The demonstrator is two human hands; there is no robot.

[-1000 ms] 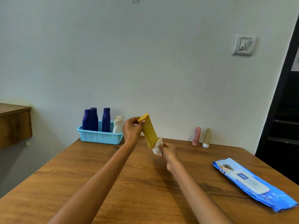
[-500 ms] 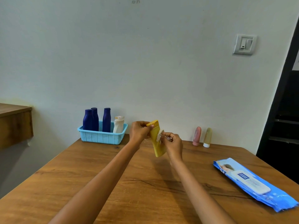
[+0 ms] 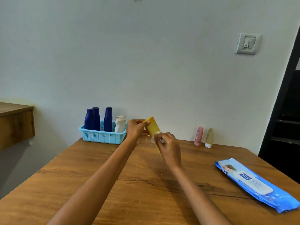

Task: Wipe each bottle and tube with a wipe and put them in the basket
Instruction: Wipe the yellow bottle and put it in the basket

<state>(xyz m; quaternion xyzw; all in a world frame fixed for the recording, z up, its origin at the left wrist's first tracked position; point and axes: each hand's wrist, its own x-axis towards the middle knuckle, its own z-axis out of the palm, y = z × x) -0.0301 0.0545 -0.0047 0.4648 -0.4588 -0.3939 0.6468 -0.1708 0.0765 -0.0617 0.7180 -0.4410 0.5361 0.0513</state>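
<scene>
1. the yellow tube [image 3: 153, 128] is held in the air at the centre of the frame, above the tabletop [image 3: 113, 184], tilted with its cap end up and to the left.
2. the left hand [image 3: 136, 129] grips the cap end, fingers curled round it; the right hand [image 3: 168, 146] pinches a small white wipe [image 3: 156, 137] against the tube's body lower down.
3. handling, as a judgement: the tube looks light and soft-walled, likely to dent under a hard squeeze and perhaps slick where damp, so the firmer cap end seems the safest place to hold it (as the left hand does).
4. the blue basket [image 3: 102, 137], left of centre at the tabletop's far edge, holds three dark blue bottles [image 3: 96, 119] and a white bottle [image 3: 120, 124].
5. a pink tube [image 3: 198, 136] and a beige tube [image 3: 209, 137] stand right of centre, just beside each other, not yet in the basket.
6. the wipes pack [image 3: 253, 184] lies at lower right.
7. hidden: the tube's lower end sits behind the right hand, most of the wipe is covered by fingers, and the tube's label cannot be read.
</scene>
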